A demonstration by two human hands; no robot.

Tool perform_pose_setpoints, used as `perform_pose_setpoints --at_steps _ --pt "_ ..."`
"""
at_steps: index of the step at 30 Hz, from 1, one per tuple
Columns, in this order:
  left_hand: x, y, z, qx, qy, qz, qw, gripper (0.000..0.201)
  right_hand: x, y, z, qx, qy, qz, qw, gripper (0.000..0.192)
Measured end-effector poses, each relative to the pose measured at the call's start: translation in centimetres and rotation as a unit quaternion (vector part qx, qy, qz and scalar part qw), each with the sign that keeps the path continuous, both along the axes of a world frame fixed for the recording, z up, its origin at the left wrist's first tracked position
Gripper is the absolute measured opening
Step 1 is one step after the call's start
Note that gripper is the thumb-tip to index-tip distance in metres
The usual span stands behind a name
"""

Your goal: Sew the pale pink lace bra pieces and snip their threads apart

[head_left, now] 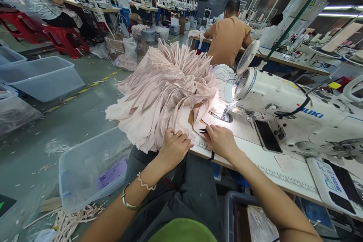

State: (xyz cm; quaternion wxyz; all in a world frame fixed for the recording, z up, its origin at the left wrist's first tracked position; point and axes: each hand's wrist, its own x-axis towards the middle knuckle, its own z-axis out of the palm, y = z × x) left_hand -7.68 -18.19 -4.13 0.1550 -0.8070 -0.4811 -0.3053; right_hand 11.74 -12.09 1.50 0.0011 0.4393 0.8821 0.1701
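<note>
A large heap of pale pink fabric pieces [167, 90] lies across the left part of the sewing table and hangs over its edge. My left hand [176, 146] is closed on the fabric's near edge, by the table's front. My right hand [221, 140] is closed around a small black pointed tool [203, 131], most of which the fingers hide. It rests on the table just right of a strip of the same fabric. Beyond my right hand stands a white sewing machine [283, 102], its lit needle area [225, 113] close to the fabric.
A clear plastic bin [85, 170] stands at my left knee, with fabric scraps [75, 219] on the floor beside it. Another bin [42, 75] is farther left. A control panel [330, 185] sits at the table's right. A co-worker [229, 36] sits ahead.
</note>
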Motion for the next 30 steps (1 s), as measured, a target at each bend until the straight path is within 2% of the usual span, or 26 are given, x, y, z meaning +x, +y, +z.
perform_pose_setpoints --at_steps 8,11,13,14,15,17,18,19,21,23,25,26,30 --pt "-0.2 -0.4 -0.1 -0.004 0.001 -0.007 1.000 0.019 -0.3 0.4 -1.5 -0.016 -0.012 0.039 0.999 0.019" --pt "-0.1 0.9 1.0 -0.025 -0.055 -0.034 0.998 0.019 -0.1 0.7 -0.8 0.015 0.082 0.023 0.996 0.019" --pt "0.3 2.8 2.3 -0.078 -0.175 -0.068 0.979 0.013 -0.6 1.3 0.8 0.049 0.194 0.032 0.979 0.020" --pt "0.7 3.9 2.9 -0.128 -0.269 -0.080 0.951 0.008 -1.3 2.0 1.9 0.067 0.249 0.044 0.965 0.020" --pt "1.1 5.1 3.5 -0.189 -0.371 -0.085 0.905 0.006 -2.3 2.9 3.4 0.082 0.292 0.061 0.951 0.020" --pt "1.8 7.4 4.1 -0.304 -0.556 -0.068 0.771 0.013 -5.3 5.7 7.0 0.110 0.342 0.093 0.929 0.020" --pt "2.0 8.2 4.2 -0.334 -0.603 -0.057 0.722 0.015 -7.1 7.6 8.9 0.116 0.352 0.103 0.923 0.024" --pt "2.0 8.9 4.1 -0.353 -0.635 -0.050 0.686 0.016 -9.0 9.8 10.9 0.119 0.353 0.111 0.921 0.030" --pt "1.3 9.4 3.6 -0.369 -0.670 -0.048 0.642 0.014 -12.9 14.6 14.2 0.112 0.322 0.103 0.935 0.040" --pt "0.2 9.2 3.0 -0.377 -0.705 -0.055 0.599 0.012 -16.5 19.1 16.3 0.082 0.254 0.079 0.960 0.043" --pt "-0.7 8.8 2.5 -0.382 -0.738 -0.060 0.553 0.013 -19.7 22.6 16.9 0.068 0.179 0.103 0.976 0.040" --pt "-1.0 8.7 2.4 -0.386 -0.760 -0.063 0.520 0.016 -21.2 23.8 16.8 0.060 0.145 0.119 0.980 0.038" --pt "-0.3 9.2 2.3 -0.395 -0.838 -0.069 0.370 0.017 -26.0 26.1 15.2 0.032 0.037 0.159 0.986 0.033"
